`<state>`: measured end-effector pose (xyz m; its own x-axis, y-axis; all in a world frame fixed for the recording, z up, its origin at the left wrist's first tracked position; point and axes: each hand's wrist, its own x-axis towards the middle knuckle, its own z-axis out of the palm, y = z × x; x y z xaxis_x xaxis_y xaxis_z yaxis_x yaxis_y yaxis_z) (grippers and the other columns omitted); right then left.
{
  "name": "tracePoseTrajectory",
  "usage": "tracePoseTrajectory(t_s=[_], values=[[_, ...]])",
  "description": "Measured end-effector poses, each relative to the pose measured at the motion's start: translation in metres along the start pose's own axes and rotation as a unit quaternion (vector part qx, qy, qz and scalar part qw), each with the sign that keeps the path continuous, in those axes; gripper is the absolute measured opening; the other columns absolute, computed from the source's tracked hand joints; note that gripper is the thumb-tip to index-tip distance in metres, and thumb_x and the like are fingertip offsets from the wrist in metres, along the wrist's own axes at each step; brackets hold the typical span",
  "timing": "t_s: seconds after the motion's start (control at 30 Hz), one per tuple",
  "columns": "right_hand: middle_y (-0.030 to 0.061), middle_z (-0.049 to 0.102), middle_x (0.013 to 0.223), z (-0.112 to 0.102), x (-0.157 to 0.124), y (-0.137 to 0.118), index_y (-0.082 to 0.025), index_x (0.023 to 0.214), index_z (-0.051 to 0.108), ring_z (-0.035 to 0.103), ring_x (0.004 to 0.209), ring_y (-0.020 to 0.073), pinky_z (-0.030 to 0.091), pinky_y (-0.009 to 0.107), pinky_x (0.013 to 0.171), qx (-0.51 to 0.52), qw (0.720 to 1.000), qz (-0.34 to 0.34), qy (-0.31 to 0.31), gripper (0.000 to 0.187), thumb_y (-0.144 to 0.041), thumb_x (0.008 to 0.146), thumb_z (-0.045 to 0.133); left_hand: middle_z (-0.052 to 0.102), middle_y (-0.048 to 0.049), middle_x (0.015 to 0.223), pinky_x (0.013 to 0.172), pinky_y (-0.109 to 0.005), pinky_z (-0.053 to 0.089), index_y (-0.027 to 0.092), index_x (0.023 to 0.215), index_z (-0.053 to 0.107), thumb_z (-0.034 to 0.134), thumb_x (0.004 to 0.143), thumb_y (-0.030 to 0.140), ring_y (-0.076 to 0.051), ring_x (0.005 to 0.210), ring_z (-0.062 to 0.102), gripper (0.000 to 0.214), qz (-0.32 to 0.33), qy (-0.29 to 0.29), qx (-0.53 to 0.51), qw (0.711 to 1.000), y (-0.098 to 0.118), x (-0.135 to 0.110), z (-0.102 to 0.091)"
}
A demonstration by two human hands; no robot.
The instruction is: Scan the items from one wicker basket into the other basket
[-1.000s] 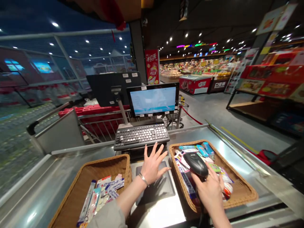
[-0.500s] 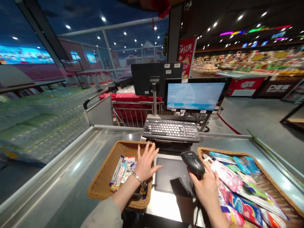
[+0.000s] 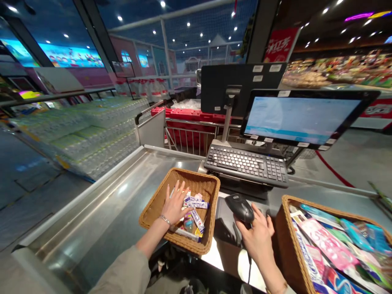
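Packets (image 3: 192, 214) in white, blue and pink wrappers lie heaped in the left wicker basket (image 3: 153, 208), and the left hand (image 3: 175, 204) rests flat on them with its fingers spread wide, gripping nothing that shows. Most of the packets run with their long axes from about 10 o'clock to 4 o'clock, though the pile is too jumbled to read each one. The basket's far rim sits near the keyboard (image 3: 247, 164) at 1 o'clock, and its right wall stands just beside the dark scan plate (image 3: 225, 228). At 9 o'clock of the basket the steel counter (image 3: 101, 220) stretches bare to its raised edge.

At 3 o'clock, the right hand (image 3: 256, 237) is wrapped around the handle of a black barcode scanner (image 3: 240, 207), whose head points toward 10 o'clock, at the left basket. Just beside that hand at 3 o'clock stands the right wicker basket (image 3: 283, 241), crowded with toothpaste boxes (image 3: 327, 247). A lit monitor (image 3: 301, 118) rises behind the keyboard at 1 o'clock.
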<state>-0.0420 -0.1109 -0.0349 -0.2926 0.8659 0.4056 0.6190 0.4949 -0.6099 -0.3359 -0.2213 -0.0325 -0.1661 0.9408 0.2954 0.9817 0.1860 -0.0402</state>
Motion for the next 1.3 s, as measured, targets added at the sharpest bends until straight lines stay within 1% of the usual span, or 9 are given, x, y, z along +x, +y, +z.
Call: tracePoseTrajectory(t_s=[0.17,0.37,0.5,0.67,0.8,0.93,1.07,1.2,1.3], values=[[0.0113,0.069,0.110,0.009,0.000,-0.007,-0.022,0.088,0.071,0.050,0.122,0.0294,0.013,0.057,0.110,0.001,1.000,-0.014,-0.013,0.037,-0.054,0.078,0.055,0.025,-0.0127,0.156,0.115,-0.063,0.005,0.021,0.143,0.037,0.060,0.080,0.052,-0.033,0.145,0.012,0.074,-0.019,-0.035,0.009,0.999,-0.022,-0.013,0.008],[0.0092,0.070,0.106,0.017,0.000,-0.014,-0.022,0.084,0.069,0.050,0.122,0.0289,0.013,0.057,0.109,-0.005,0.999,-0.033,-0.021,0.035,-0.052,0.081,0.050,0.025,-0.0134,0.155,0.116,-0.059,0.006,0.021,0.142,0.038,0.064,0.078,0.047,-0.032,0.145,0.012,0.074,-0.014,-0.063,0.013,0.998,-0.045,-0.022,0.015],[0.0106,0.069,0.110,0.020,-0.001,-0.018,-0.021,0.087,0.070,0.050,0.121,0.0289,0.014,0.056,0.108,-0.012,0.999,-0.025,-0.034,0.041,-0.055,0.081,0.047,0.026,-0.0133,0.155,0.116,-0.058,0.009,0.021,0.141,0.039,0.070,0.074,0.042,-0.033,0.145,0.013,0.077,-0.008,-0.079,0.015,0.997,-0.054,-0.027,0.021],[0.0102,0.069,0.111,0.024,-0.001,-0.017,-0.022,0.087,0.071,0.051,0.122,0.0293,0.012,0.054,0.109,-0.012,0.999,-0.016,-0.039,0.045,-0.060,0.079,0.048,0.028,-0.0141,0.154,0.115,-0.059,0.009,0.023,0.138,0.044,0.072,0.071,0.043,-0.032,0.145,0.014,0.075,0.003,-0.104,-0.009,0.995,-0.059,-0.031,0.028],[0.0099,0.070,0.107,0.026,-0.001,-0.015,-0.021,0.084,0.071,0.051,0.121,0.0294,0.011,0.053,0.110,-0.013,0.999,-0.011,-0.045,0.044,-0.060,0.078,0.049,0.027,-0.0127,0.155,0.114,-0.060,0.007,0.028,0.134,0.048,0.077,0.067,0.036,-0.032,0.145,0.013,0.073,0.051,-0.139,-0.015,0.989,-0.057,-0.023,0.025],[0.0094,0.071,0.105,0.027,-0.001,-0.013,-0.021,0.083,0.071,0.052,0.120,0.0296,0.010,0.052,0.110,-0.006,0.999,-0.004,-0.044,0.044,-0.060,0.077,0.050,0.029,-0.0090,0.155,0.114,-0.061,0.005,0.032,0.125,0.057,0.078,0.065,0.030,-0.032,0.145,0.012,0.063,0.136,-0.176,-0.035,0.974,-0.053,-0.008,0.028],[0.0096,0.071,0.105,0.025,-0.003,-0.011,-0.022,0.084,0.071,0.052,0.120,0.0296,0.011,0.053,0.109,-0.008,0.999,0.008,-0.043,0.044,-0.060,0.076,0.051,0.032,-0.0031,0.154,0.114,-0.060,0.001,0.035,0.111,0.066,0.079,0.063,0.024,-0.029,0.145,0.014,0.050,0.215,-0.194,-0.061,0.955,-0.052,0.004,0.045],[0.0090,0.069,0.109,0.023,-0.007,-0.007,-0.023,0.087,0.071,0.051,0.121,0.0293,0.012,0.054,0.109,-0.015,0.999,0.019,-0.044,0.043,-0.060,0.078,0.051,0.033,0.0009,0.153,0.113,-0.062,0.004,0.037,0.101,0.069,0.079,0.062,0.018,-0.028,0.145,0.015,0.045,0.256,-0.203,-0.072,0.942,-0.048,0.011,0.064],[0.0095,0.069,0.109,0.021,-0.009,-0.004,-0.022,0.088,0.071,0.052,0.120,0.0297,0.012,0.055,0.109,-0.021,0.999,0.031,-0.036,0.045,-0.061,0.078,0.051,0.033,0.0004,0.153,0.113,-0.063,0.005,0.036,0.099,0.070,0.078,0.063,0.021,-0.028,0.145,0.015,0.039,0.274,-0.211,-0.079,0.935,-0.044,0.015,0.077]])
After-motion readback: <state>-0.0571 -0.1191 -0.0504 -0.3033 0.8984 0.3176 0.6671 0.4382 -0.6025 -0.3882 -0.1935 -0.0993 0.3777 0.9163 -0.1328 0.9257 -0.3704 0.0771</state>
